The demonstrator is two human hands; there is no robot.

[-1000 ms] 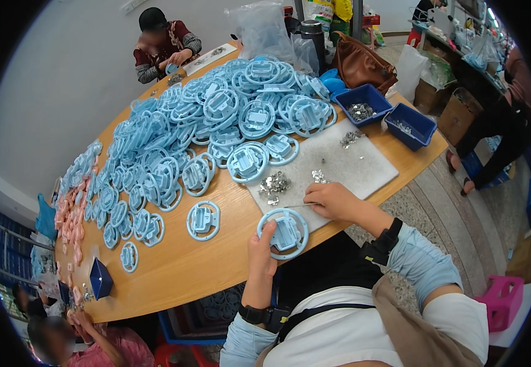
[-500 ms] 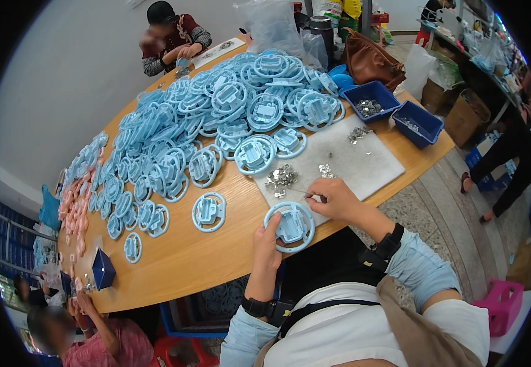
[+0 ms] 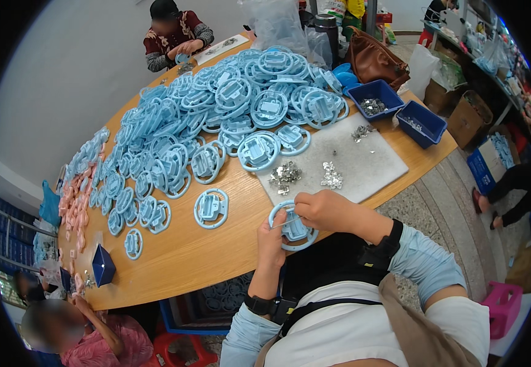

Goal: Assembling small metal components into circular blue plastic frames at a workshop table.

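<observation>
My left hand (image 3: pixel 270 242) grips the left rim of a light-blue plastic toy steering wheel (image 3: pixel 296 230), held just over the table's near edge. My right hand (image 3: pixel 326 211) is closed round a thin metal tool (image 3: pixel 284 223), whose shaft crosses the upper part of the wheel. Whether its tip carries a small piece is too fine to make out. Just beyond my hands, small shiny metal pieces lie in two heaps, a darker heap (image 3: pixel 286 176) and a flatter heap (image 3: pixel 331 176), on a white board (image 3: pixel 369 168).
A big pile of light-blue wheels (image 3: pixel 216 104) covers the table's middle, with pink parts (image 3: pixel 82 196) at left. Two blue bins (image 3: pixel 375 98) with metal bits stand beside a brown bag (image 3: pixel 375 58). Co-workers sit at the far side and at lower left.
My right hand has brought the thin tool from beside the darker metal heap back over the wheel. My left hand and the wheel have shifted slightly right.
</observation>
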